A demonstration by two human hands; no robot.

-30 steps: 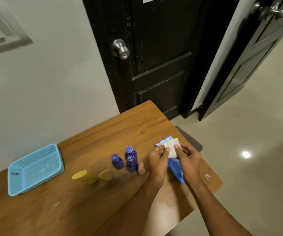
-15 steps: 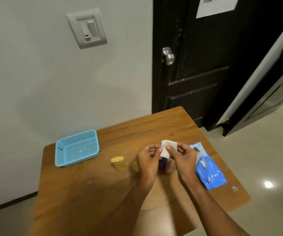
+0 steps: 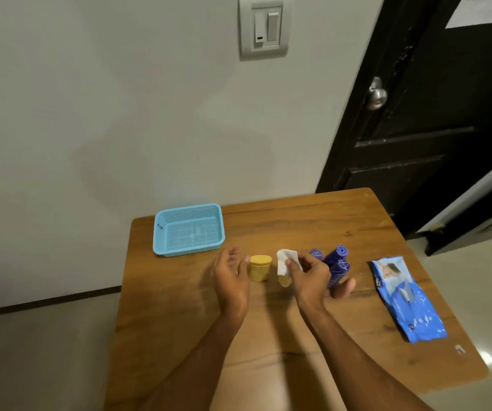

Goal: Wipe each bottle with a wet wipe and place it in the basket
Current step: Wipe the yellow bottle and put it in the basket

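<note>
Yellow bottle (image 3: 259, 267) stands by our loose, empty left hand (image 3: 230, 278) (basket (image 3: 158, 232) beyond); our right hand (image 3: 312, 277) pinches the wet wipe (image 3: 286, 260). A hasty grab could topple it.

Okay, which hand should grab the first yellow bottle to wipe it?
Probably the left hand. It is open and empty, right beside the upright yellow plastic bottle, while the right hand already pinches the white wet wipe.
</note>
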